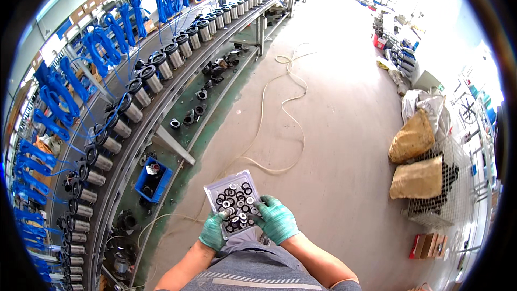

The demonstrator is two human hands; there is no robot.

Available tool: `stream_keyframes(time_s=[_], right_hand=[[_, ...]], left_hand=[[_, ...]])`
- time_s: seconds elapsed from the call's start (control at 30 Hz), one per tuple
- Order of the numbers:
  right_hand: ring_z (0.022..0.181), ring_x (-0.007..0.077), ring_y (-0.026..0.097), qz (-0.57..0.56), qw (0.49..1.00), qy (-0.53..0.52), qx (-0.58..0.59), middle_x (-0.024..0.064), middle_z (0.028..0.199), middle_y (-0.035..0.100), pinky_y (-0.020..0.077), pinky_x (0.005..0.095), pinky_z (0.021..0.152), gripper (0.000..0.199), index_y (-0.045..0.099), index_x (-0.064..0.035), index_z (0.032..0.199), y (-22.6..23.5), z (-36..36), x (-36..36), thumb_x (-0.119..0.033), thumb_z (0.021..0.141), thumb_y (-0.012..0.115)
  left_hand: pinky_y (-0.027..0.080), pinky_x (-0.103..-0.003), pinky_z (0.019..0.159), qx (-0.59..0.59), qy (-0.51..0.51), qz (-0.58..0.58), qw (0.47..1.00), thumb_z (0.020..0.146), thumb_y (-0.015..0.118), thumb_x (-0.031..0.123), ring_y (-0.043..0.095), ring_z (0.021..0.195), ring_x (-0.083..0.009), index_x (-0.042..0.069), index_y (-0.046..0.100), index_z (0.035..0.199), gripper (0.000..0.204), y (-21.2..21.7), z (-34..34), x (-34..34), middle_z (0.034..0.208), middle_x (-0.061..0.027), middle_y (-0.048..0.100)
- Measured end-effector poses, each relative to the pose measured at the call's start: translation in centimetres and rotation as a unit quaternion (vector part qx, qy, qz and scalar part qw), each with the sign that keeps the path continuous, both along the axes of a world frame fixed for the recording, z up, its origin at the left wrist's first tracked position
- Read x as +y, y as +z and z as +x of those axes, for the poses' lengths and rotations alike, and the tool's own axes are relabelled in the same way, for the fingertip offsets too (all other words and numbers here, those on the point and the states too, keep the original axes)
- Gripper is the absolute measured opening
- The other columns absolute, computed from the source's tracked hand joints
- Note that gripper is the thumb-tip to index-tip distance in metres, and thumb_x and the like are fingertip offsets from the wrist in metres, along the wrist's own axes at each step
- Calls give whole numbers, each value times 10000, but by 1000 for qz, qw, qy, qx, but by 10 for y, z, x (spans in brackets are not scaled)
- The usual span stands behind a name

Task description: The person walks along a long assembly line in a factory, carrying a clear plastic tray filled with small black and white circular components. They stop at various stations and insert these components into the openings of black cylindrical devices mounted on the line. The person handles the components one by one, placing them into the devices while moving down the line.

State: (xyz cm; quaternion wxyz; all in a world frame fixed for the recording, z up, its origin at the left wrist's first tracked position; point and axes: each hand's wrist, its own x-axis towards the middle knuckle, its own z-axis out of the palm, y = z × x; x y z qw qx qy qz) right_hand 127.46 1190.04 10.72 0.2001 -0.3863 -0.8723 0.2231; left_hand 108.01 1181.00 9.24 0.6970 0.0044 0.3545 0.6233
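Observation:
In front of my body I carry a clear plastic tray (214,188) with many small black and silver rings (237,200) lying loose in it. My left hand (214,231), in a green glove, is closed on the tray's near left side, its thumb over the rim near the rings. On the right side my right hand (277,218), gloved in green too, grips the tray's edge. The fingers under the tray are hidden from view.
Along the left runs a long conveyor line (156,102) bearing metal cylinders (129,109) with blue cable bundles (102,43) above. A blue bin (153,179) sits below it. A pale hose (304,134) loops over the floor. Sacks (412,136) and a wire cage (460,183) stand right.

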Motion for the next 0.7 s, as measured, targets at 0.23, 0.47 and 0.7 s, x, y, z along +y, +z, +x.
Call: stream_keyframes(time_s=[0.23, 0.47, 0.7], right_hand=[[1009, 377, 704, -72, 997, -35, 16, 229, 1293, 628, 597, 429, 839, 392, 713, -86, 1186, 8, -39, 250, -321, 882, 786], [1027, 338, 689, -28, 977, -127, 172, 184, 1256, 622, 588, 392, 885, 393, 662, -57, 1249, 43, -74, 461, -111, 882, 792], [970, 151, 666, -248, 886, -208, 331, 72, 1098, 642, 595, 306, 862, 400, 601, -2, 1329, -29, -80, 672, 30, 939, 683]], left_hand=[[631, -461, 938, -39, -13, 63, 997, 965, 598, 108, 716, 1092, -303, -3, 485, 1441, 502, -13, -29, 257, 1290, -184, 670], [664, -409, 845, -23, -66, 53, 996, 963, 636, 100, 743, 1011, -267, 71, 536, 1393, 442, -7, -91, 503, 1209, -120, 701], [622, -437, 958, 22, -40, 38, 998, 944, 656, 96, 727, 1072, -289, 23, 568, 1369, 440, -32, -161, 731, 1225, -154, 709]])
